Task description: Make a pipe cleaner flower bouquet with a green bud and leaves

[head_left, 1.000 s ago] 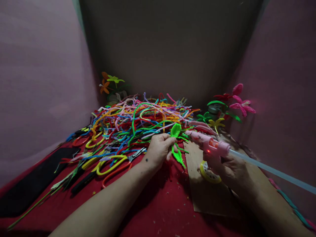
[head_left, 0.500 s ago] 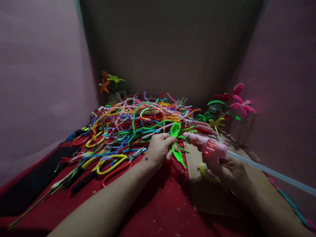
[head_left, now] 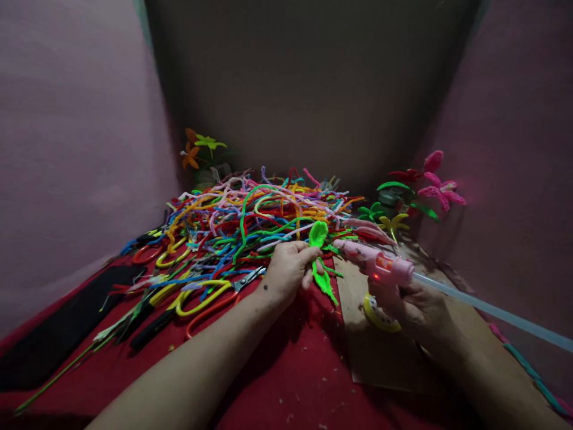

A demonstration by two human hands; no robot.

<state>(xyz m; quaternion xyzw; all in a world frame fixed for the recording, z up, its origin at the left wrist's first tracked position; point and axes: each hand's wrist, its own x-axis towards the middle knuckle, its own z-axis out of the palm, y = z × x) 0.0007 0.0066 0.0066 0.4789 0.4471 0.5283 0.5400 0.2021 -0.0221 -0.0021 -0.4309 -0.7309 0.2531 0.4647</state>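
My left hand pinches a bright green pipe-cleaner leaf piece, with one leaf pointing up and another hanging below the fingers. In my right hand is a pink hot glue gun, its small red light lit. A long pale glue stick sticks out of the gun's back toward the right. The nozzle is close to the green piece; whether it touches cannot be seen. Part of my right hand's grip is hidden in shadow behind the gun.
A heap of coloured pipe cleaners lies behind my hands. Scissors rest at the left, near a black flat item. Pipe-cleaner flowers stand back right, others back left. Under the gun are a board and yellow tape roll.
Almost nothing differs. Both hands, the green leaf piece and the glue gun keep nearly the same places; the gun appears very slightly further right.
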